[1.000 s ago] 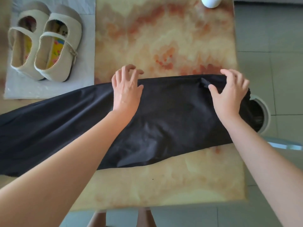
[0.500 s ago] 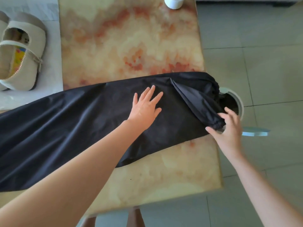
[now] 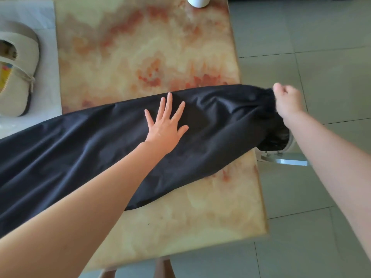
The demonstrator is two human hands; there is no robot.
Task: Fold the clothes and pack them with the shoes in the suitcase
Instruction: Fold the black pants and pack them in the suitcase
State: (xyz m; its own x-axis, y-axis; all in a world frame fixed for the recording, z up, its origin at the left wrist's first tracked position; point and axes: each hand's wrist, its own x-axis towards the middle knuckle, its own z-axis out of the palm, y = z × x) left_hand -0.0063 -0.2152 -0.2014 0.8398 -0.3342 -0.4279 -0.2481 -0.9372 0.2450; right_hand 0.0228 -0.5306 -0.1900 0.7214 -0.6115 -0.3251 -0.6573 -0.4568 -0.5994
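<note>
Hands: left hand (image 3: 166, 125) spread flat, pressing the black garment (image 3: 96, 151) mid-length on the marbled table (image 3: 140, 57). Right hand (image 3: 288, 99) fisted, pinching the garment's end past the table edge, above a lined bin (image 3: 278, 140). Risk: a loosened pinch drops that end into the bin; a hard pull against light palm pressure drags the cloth off. Beige shoe (image 3: 18, 73) far left.

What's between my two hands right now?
Only the black garment: it runs from the flat left hand to the right hand gripping its end, per the head view.

Left hand (image 3: 164, 127) flat, palm down, fingers spread; right hand (image 3: 288, 100) curled, gripping black garment (image 3: 90, 149) end, arm extended.
</note>
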